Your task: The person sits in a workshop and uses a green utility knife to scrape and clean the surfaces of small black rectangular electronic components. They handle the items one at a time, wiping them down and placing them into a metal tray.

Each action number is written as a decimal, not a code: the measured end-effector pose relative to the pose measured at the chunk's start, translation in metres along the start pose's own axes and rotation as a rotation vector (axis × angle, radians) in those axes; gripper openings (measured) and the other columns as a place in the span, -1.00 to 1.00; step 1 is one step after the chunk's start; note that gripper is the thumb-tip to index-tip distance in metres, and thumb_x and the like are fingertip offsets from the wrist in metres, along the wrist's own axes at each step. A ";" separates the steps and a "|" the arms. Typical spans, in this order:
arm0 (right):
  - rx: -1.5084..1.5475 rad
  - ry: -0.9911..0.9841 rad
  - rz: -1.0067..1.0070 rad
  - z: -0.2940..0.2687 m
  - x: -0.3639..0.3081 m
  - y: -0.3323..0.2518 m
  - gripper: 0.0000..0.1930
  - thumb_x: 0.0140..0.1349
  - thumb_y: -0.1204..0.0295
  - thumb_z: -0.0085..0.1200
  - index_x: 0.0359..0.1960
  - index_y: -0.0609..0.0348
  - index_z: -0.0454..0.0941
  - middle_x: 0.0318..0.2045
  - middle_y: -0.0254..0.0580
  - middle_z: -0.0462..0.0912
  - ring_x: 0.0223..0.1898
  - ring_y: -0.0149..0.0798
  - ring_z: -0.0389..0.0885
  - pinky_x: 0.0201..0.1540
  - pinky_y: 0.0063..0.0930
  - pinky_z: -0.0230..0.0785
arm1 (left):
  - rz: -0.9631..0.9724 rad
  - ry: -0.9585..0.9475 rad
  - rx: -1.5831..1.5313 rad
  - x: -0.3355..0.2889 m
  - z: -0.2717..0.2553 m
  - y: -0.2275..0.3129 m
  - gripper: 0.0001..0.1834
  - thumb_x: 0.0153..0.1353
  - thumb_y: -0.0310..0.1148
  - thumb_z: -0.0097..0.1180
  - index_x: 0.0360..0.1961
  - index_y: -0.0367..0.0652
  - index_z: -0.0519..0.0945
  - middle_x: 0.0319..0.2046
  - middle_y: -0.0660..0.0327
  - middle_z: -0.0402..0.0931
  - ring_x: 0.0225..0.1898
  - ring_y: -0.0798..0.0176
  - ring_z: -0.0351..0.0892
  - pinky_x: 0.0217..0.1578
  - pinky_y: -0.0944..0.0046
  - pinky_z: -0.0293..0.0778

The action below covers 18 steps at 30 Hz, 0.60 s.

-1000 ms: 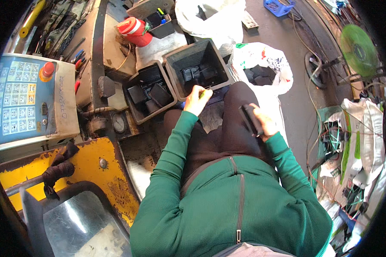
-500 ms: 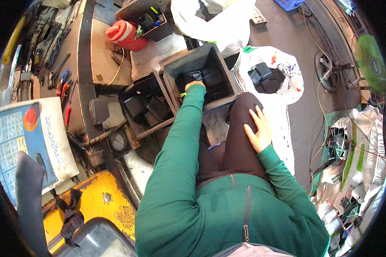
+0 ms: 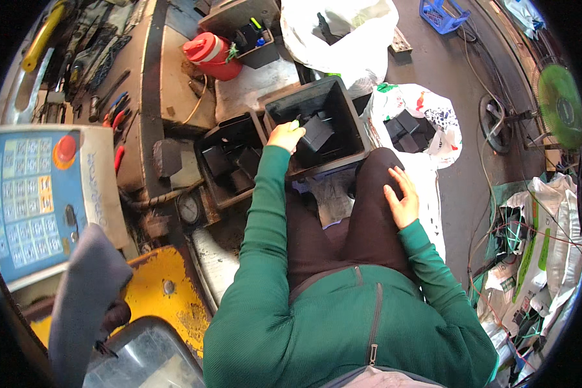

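Here's the left hand [image 3: 284,138] over the left rim of the large dark bin [image 3: 333,163], fingers curled around a yellow-green item [image 3: 295,124]; the black block [image 3: 317,134] sits inside, just right of those fingertips, contact and long axis unclear. Farther off, the right hand [image 3: 404,199] spreads on the thigh [image 3: 375,187].

Bins [image 3: 330,165] side by side; bag [image 3: 447,129] right, panel [image 3: 26,200] far left

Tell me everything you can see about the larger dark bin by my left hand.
The larger dark bin is a rectangular, open-topped tub, apparently plastic, with a thick grayish rim. Its mouth faces up, close to the right of a smaller bin. Dark box-shaped pieces show inside. Your left hand is at its left side; whether they touch is unclear.
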State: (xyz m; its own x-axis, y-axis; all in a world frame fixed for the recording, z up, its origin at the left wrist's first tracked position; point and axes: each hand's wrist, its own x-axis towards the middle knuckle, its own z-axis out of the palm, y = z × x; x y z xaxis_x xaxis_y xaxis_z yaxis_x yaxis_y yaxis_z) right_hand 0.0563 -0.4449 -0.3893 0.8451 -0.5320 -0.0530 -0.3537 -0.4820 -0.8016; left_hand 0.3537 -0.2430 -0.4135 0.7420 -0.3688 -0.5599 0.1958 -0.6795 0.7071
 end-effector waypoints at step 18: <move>1.341 -0.562 0.170 -0.092 -0.049 -0.123 -0.32 0.25 0.21 0.01 0.36 0.15 0.09 0.17 -0.12 0.35 -0.07 -0.32 0.52 -0.19 -0.28 0.60 | 0.355 -0.343 -0.694 -0.257 0.032 0.055 -0.83 0.21 -0.27 0.13 -0.46 -0.03 0.45 -0.69 0.47 0.28 -0.75 0.54 0.29 -0.73 0.46 0.23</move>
State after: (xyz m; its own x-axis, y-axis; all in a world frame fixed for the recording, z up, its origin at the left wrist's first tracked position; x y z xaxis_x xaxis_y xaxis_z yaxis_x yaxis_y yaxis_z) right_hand 0.0214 -0.4233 -0.2329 0.9850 -0.0278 -0.1705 -0.0986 0.7200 -0.6870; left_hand 0.1527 -0.2057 -0.2447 0.6200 -0.7346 -0.2757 0.4200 0.0140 0.9074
